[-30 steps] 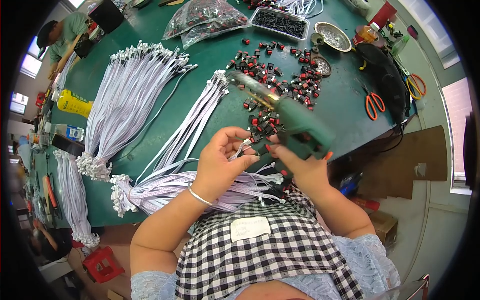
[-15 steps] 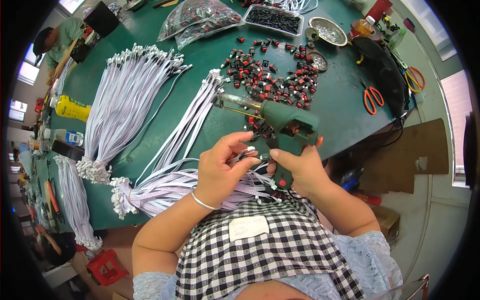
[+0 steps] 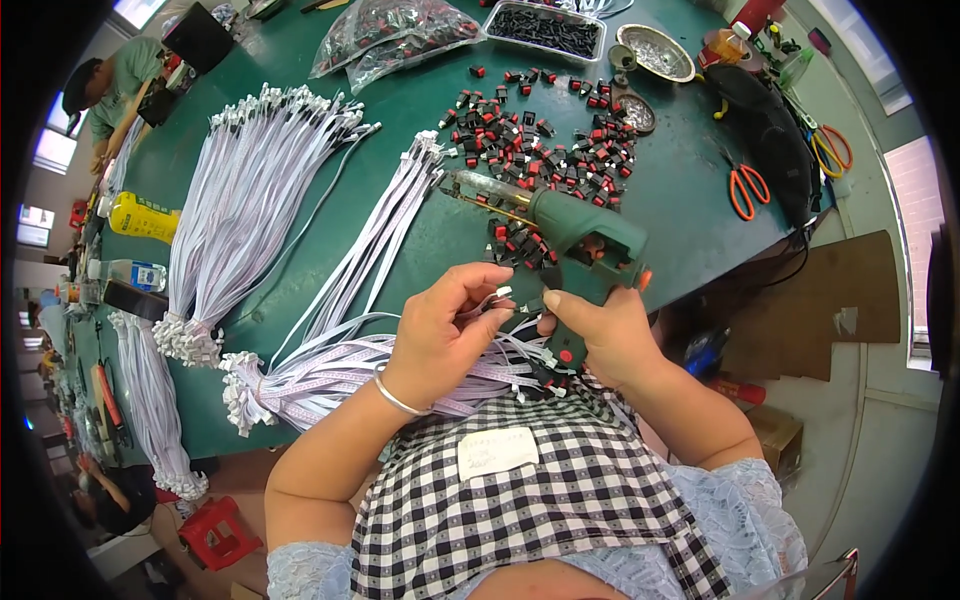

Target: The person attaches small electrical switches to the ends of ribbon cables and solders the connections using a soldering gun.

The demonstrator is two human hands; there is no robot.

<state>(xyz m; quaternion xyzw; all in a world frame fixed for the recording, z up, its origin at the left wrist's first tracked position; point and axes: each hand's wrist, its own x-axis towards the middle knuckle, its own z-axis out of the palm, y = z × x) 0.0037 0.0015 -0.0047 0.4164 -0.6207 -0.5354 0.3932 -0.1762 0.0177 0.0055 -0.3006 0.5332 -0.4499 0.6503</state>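
My left hand (image 3: 450, 325) is closed in a pinch on the end of a white cable, with a small white tip (image 3: 503, 292) showing between thumb and forefinger. My right hand (image 3: 610, 335) is wrapped round the handle of a green soldering gun (image 3: 600, 235), thumb across its front. The gun's metal barrel (image 3: 490, 187) points up and left over the table, with a thin brass tube beneath it. Under my left wrist lies a bundle of white flat cables (image 3: 320, 385). Ahead of the gun is a spread of small red and black rocker switches (image 3: 535, 150).
More white cable bundles (image 3: 245, 210) lie to the left on the green table (image 3: 690, 195). Farther off are plastic bags of switches (image 3: 400, 45), a tray of black parts (image 3: 545, 38) and a metal dish (image 3: 655, 52). Orange-handled scissors (image 3: 748, 190) lie right. Another person (image 3: 125, 85) sits far left.
The soldering gun has shifted slightly right, and its barrel has swung a little. Both hands keep their grips, close together in nearly the same place.
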